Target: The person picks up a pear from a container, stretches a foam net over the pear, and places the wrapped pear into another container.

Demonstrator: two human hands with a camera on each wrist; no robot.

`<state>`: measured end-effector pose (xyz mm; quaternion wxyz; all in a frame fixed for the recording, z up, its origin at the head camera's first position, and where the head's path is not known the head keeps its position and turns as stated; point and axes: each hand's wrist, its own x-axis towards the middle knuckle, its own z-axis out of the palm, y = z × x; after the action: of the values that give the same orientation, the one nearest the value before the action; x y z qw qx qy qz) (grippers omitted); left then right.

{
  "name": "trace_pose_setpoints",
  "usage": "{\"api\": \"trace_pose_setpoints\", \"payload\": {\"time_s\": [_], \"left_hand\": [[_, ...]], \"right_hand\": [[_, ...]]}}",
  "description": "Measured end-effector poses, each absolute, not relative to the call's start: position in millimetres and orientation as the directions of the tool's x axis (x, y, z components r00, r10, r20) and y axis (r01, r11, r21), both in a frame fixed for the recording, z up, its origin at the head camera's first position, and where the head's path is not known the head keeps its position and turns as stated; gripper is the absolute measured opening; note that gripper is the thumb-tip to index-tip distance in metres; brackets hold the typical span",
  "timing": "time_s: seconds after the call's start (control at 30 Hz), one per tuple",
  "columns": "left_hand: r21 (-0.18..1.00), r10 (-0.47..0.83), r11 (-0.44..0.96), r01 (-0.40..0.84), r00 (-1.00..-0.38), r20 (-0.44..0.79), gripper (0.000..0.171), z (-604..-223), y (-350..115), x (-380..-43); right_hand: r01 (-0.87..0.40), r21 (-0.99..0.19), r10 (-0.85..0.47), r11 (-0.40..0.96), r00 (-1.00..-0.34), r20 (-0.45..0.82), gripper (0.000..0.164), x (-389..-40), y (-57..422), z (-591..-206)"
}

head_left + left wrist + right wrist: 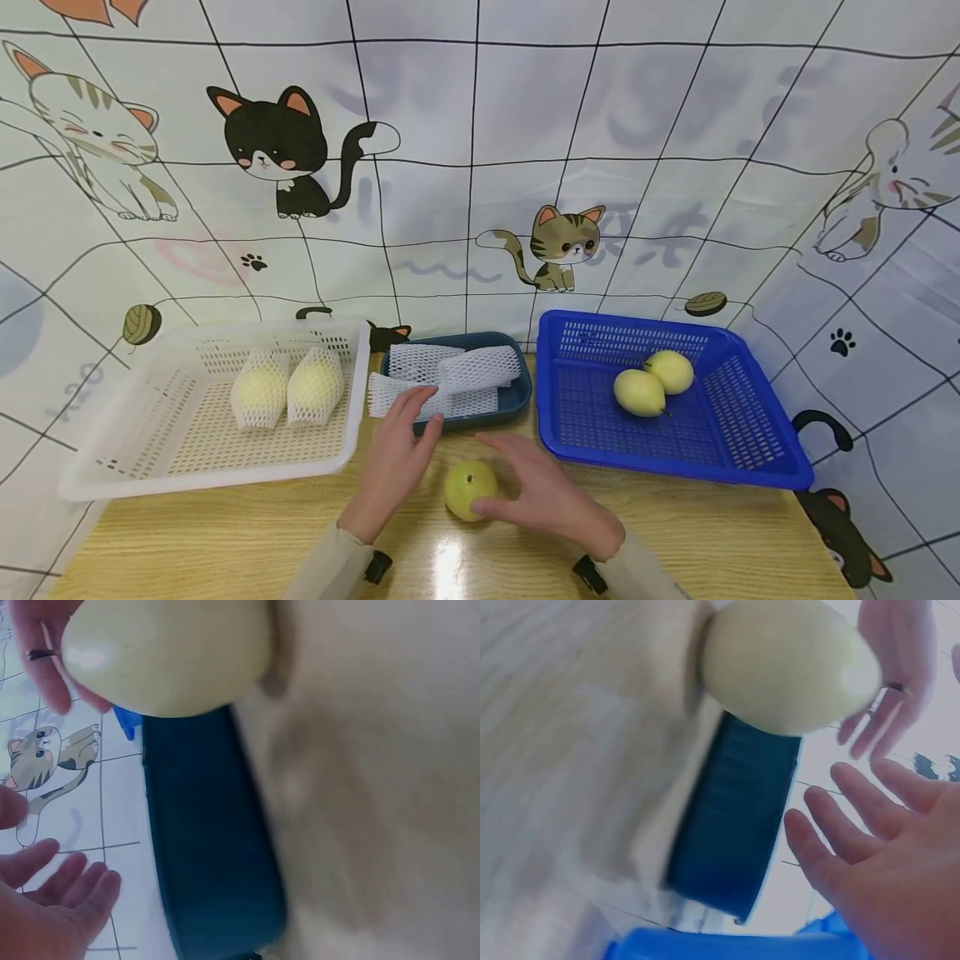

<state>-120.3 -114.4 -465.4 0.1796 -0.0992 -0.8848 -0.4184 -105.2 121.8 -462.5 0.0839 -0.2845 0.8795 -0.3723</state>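
Observation:
A yellow-green pear (470,492) stands on the table with its stem up. My right hand (542,492) is just to its right, fingers extended, and the thumb overlaps the pear in the head view. In the right wrist view the fingers of that hand are spread and hold nothing. To the pear's left and slightly behind it, my left hand (393,471) hovers with loosely bent fingers and an empty palm. Its fingertips overlap the white foam net sleeves (480,371) in the head view. Those sleeves lie in a dark teal tray (522,398), one hanging over its left edge.
On the left stands a white plastic basket (225,479) holding two pears in foam nets (315,387). A blue basket (675,475) at the right contains two bare pears (640,393). Behind them rises a cat-patterned wall covering (427,200). The wooden table (225,542) extends in front.

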Motion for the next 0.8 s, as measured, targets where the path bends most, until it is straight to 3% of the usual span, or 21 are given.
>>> {"api": "trace_pose_setpoints", "payload": {"time_s": [0.17,0.37,0.8], "left_hand": [[0.744,0.050,0.608,0.277,-0.949,0.312,0.044,-452.8,-104.2,-139.8],[0.848,0.034,0.512,0.137,-0.990,0.139,0.055,-446.5,-99.0,-158.8],[0.867,-0.080,0.487,-0.107,-0.994,-0.079,0.062,-448.1,-88.3,-190.9]], "right_hand": [[-0.473,-0.734,-0.534,0.488,-0.827,0.177,0.066,-99.7,129.9,-449.8],[-0.547,-0.721,-0.519,0.425,-0.800,0.301,0.065,-98.5,132.9,-445.8],[-0.567,-0.719,-0.526,0.401,-0.785,0.326,0.058,-100.0,139.8,-443.9]]}}
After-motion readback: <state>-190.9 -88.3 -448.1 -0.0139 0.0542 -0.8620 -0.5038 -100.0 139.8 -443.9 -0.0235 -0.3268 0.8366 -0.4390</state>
